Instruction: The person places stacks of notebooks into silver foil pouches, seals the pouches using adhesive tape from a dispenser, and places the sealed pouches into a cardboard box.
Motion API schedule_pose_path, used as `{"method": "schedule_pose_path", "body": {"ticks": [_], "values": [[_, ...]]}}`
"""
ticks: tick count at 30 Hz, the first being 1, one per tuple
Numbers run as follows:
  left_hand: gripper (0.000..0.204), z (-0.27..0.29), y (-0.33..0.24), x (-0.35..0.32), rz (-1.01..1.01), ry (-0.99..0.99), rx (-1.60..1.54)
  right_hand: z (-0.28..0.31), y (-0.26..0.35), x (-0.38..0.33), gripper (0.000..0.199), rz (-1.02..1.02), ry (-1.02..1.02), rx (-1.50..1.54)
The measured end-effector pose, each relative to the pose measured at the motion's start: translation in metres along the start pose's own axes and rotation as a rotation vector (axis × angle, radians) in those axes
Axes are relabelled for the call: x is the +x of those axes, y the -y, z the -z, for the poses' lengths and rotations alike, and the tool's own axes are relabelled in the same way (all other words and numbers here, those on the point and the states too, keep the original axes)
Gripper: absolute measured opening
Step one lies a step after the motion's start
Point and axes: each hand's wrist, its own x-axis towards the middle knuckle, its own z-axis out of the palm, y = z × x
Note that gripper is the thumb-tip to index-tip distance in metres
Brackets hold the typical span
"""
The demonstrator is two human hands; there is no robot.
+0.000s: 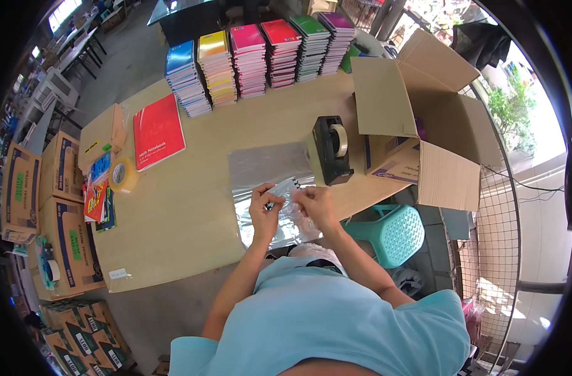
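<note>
- reference relation: the clear plastic film (282, 188) lies directly between the left grip (264, 210) and the right grip (317, 205), in contact with both.
- left grip: fingers and thumb closed in a pinch on the left side of the film; a small dark piece shows at the fingertips, kind not identifiable.
- right grip: fingers drawn together at the right side of the film; the exact finger gap is hidden.
- axis: the raised part of the film slants from lower left to upper right; it is crumpled, so its full long axis cannot be told. dark coil-like marks show at its upper right end.
- nearer hand: neither; both touch the film.
- position: the film is in front of the torso, over the near part of a flat clear plastic sheet (261, 164) on the counter (189, 200). the sheet's long axis runs away from the person.
- surroundings: the black tape dispenser (328, 153) stands beyond the right grip; the red notebook (159, 133) lies well left of the left grip.
</note>
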Motion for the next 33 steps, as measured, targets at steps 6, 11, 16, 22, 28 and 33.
{"method": "schedule_pose_path", "body": {"ticks": [6, 11, 16, 22, 28, 33], "values": [[0.045, 0.009, 0.01, 0.005, 0.088, 0.089, -0.084, -0.011, -0.042, 0.001, 0.037, -0.111, -0.043, -0.027], [0.077, 0.027, -0.024, 0.035, 0.114, 0.379, -0.09, -0.005, -0.097, 0.021, 0.039, -0.108, 0.036, -0.225], [0.101, -0.007, -0.069, 0.05, -0.296, 0.724, 1.001, -0.014, -0.132, 0.006, 0.05, -0.341, 0.581, -0.192], [0.094, 0.038, -0.044, 0.03, -0.018, 0.437, -0.062, 0.002, -0.059, 0.008, 0.078, 0.012, 0.496, 0.823], [0.103, 0.022, 0.058, 0.015, 0.268, 0.501, 0.215, 0.021, -0.053, 0.05, 0.096, 0.14, 0.464, -0.036], [0.091, 0.054, -0.042, 0.027, -0.359, 0.425, 0.762, 0.055, -0.001, 0.034, 0.105, 0.586, 0.36, -0.415]]}}
